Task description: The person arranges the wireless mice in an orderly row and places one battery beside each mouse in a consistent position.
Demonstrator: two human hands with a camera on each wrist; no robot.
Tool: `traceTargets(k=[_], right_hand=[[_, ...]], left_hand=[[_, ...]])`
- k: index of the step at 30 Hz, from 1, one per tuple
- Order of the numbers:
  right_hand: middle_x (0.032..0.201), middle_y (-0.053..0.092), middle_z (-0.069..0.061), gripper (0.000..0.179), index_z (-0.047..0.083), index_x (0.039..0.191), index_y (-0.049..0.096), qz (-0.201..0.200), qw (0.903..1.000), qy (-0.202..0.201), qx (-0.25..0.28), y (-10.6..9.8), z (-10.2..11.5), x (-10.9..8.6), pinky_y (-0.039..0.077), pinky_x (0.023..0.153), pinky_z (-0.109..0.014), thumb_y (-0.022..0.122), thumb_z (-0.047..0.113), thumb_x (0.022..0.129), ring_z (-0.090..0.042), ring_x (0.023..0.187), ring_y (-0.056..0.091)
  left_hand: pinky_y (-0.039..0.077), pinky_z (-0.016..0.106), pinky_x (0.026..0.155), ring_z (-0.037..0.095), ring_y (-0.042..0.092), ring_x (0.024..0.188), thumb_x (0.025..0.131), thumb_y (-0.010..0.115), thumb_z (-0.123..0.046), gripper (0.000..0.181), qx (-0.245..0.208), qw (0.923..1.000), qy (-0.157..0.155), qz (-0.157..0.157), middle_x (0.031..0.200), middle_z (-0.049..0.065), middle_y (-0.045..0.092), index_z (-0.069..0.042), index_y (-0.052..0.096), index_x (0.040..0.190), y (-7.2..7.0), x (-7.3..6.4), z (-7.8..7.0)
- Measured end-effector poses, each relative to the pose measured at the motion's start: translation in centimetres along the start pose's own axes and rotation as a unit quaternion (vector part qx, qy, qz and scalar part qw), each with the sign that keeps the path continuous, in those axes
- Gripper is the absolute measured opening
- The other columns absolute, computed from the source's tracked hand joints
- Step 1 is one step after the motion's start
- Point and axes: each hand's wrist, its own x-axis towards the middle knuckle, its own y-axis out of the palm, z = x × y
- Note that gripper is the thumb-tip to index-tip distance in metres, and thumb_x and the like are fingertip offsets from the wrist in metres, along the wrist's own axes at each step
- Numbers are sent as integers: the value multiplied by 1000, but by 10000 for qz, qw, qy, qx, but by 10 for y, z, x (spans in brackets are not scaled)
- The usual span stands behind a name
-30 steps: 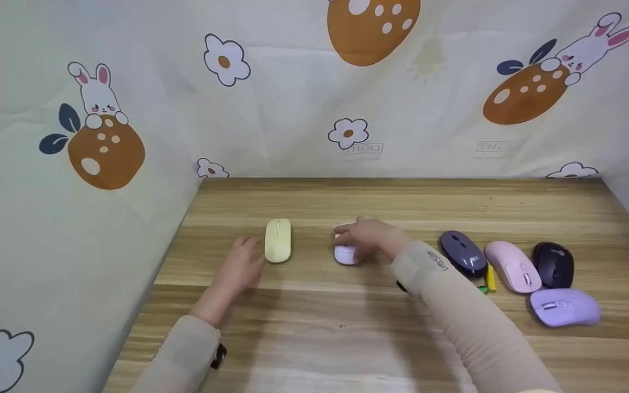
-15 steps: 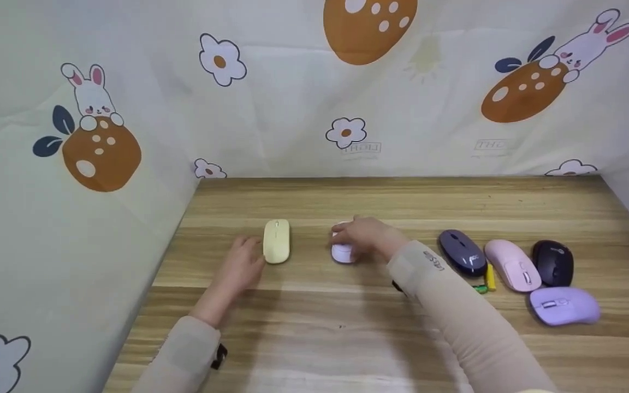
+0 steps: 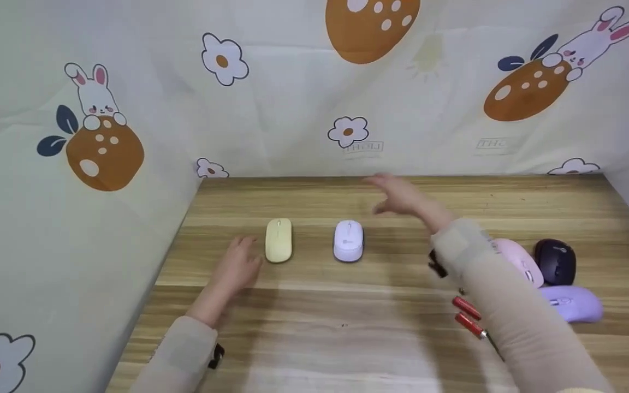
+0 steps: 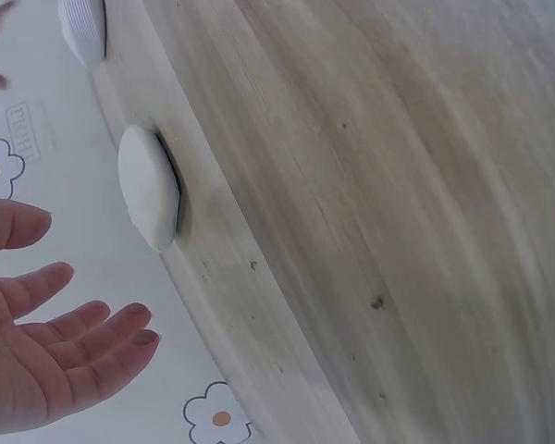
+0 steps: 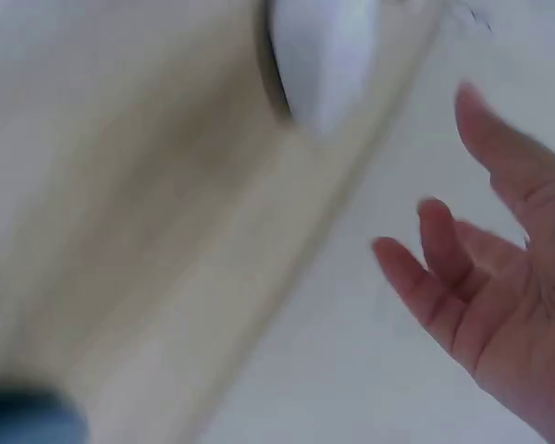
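Note:
A pale yellow computer mouse (image 3: 279,240) lies on the wooden table, and a white computer mouse (image 3: 348,240) lies to its right. Just left of the yellow mouse is my left hand (image 3: 236,263), fingers relaxed and holding nothing; the left wrist view shows its palm (image 4: 37,351) apart from that mouse (image 4: 148,190). My right hand (image 3: 399,195) is raised beyond and to the right of the white mouse, thumb and fingers spread, nothing in them. In the right wrist view the white mouse (image 5: 324,60) is blurred, apart from the fingers (image 5: 425,291).
To the right lie a pink mouse (image 3: 519,262), a black mouse (image 3: 556,262) and a purple mouse (image 3: 576,304). Two red batteries (image 3: 470,326) lie beside the right sleeve (image 3: 522,305), which hides part of this group. A printed cloth (image 3: 287,109) walls the table's back and sides.
My right hand has let go of the white mouse and moved up and right. Its sleeve now covers the dark grey mouse and uncovers the red batteries. The left hand has barely moved.

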Motion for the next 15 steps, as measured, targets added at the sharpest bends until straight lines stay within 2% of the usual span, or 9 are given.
traceTargets(k=[3, 5, 7, 9, 11, 13, 15], right_hand=[[138, 36, -28, 60, -6, 134, 38, -518, 9974, 489, 113, -49, -27, -31, 22, 107, -51, 63, 10, 82, -43, 128, 30], [136, 36, -30, 55, -8, 132, 39, -563, 9952, 795, 103, -75, -44, -57, 22, 105, -54, 60, 11, 85, -45, 127, 29], [134, 37, -32, 52, -8, 130, 41, -491, 9927, 1100, 44, -91, -62, -84, 24, 103, -56, 58, 13, 86, -47, 125, 30], [132, 37, -34, 51, -8, 130, 40, -318, 9889, 1452, 43, -98, -80, -110, 34, 95, -56, 57, 16, 87, -47, 116, 41], [129, 39, -36, 53, -9, 129, 40, -173, 9848, 1727, 80, -95, -98, -135, 45, 83, -52, 56, 19, 88, -44, 103, 50], [124, 40, -38, 54, -11, 129, 38, -92, 9803, 1960, 225, -86, -116, -157, 50, 68, -44, 55, 20, 89, -39, 89, 56], [121, 38, -42, 54, -14, 127, 37, -140, 9775, 2062, 430, -71, -131, -175, 50, 61, -38, 54, 20, 89, -35, 83, 58]], left_hand=[[38, 50, 96, 37, 49, 112, 86, 53, -11, 48, 31, 9999, -93, 66, 131, 27, 40, 5, 43, 130, 1, -1, 3], [38, 51, 96, 38, 49, 112, 87, 52, -11, 49, 74, 9998, -145, 130, 131, 27, 40, 5, 41, 131, 2, -2, 4], [37, 52, 96, 39, 47, 114, 87, 52, -11, 49, 114, 9997, -139, 166, 131, 28, 39, 5, 40, 132, 3, -3, 5], [36, 52, 97, 41, 45, 116, 87, 51, -12, 50, 124, 9996, -115, 204, 132, 28, 38, 5, 39, 132, 4, -3, 6], [36, 53, 97, 42, 45, 117, 87, 51, -12, 50, 151, 9996, -49, 216, 132, 29, 38, 6, 39, 132, 5, -4, 7], [35, 53, 98, 43, 42, 120, 88, 51, -12, 50, 144, 9996, 9, 226, 133, 30, 38, 6, 39, 132, 5, -5, 8], [34, 54, 98, 44, 41, 120, 88, 51, -12, 49, 146, 9996, 55, 223, 133, 31, 38, 7, 39, 132, 4, -5, 8]])
